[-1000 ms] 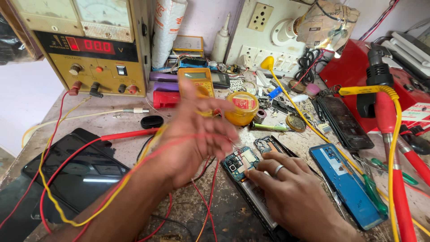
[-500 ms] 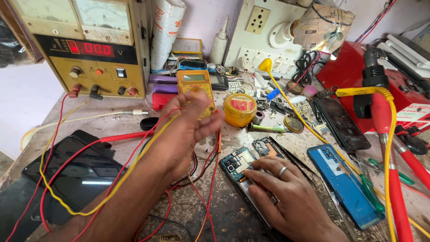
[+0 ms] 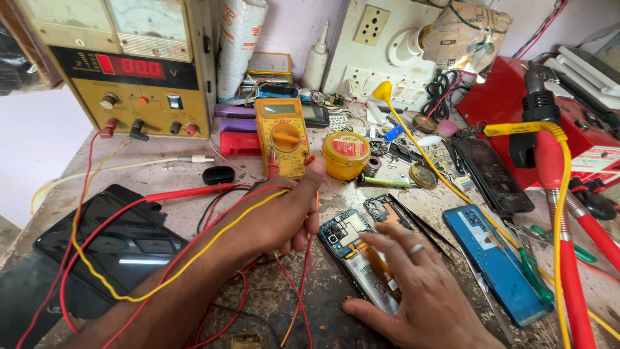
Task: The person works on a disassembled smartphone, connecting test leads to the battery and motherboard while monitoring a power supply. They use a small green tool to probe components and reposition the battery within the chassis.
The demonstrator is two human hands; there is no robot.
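Nearest the camera, the right hand (image 3: 423, 294) was laid flat, fingers spread, on an opened phone (image 3: 361, 258), evidently to keep it steady on the workbench (image 3: 161, 158); nothing was gripped. Just to its left, the left hand (image 3: 284, 216) was closed around a red probe lead (image 3: 303, 284), its thumb raised, so that the tip could be guided toward the exposed board. A blue back cover (image 3: 494, 265) lay beside the phone, set aside within reach. Farther back, a yellow multimeter (image 3: 281, 139) stood facing the worker, apparently so its dial could be read. Behind it, a power supply (image 3: 126, 64) occupied the far left.
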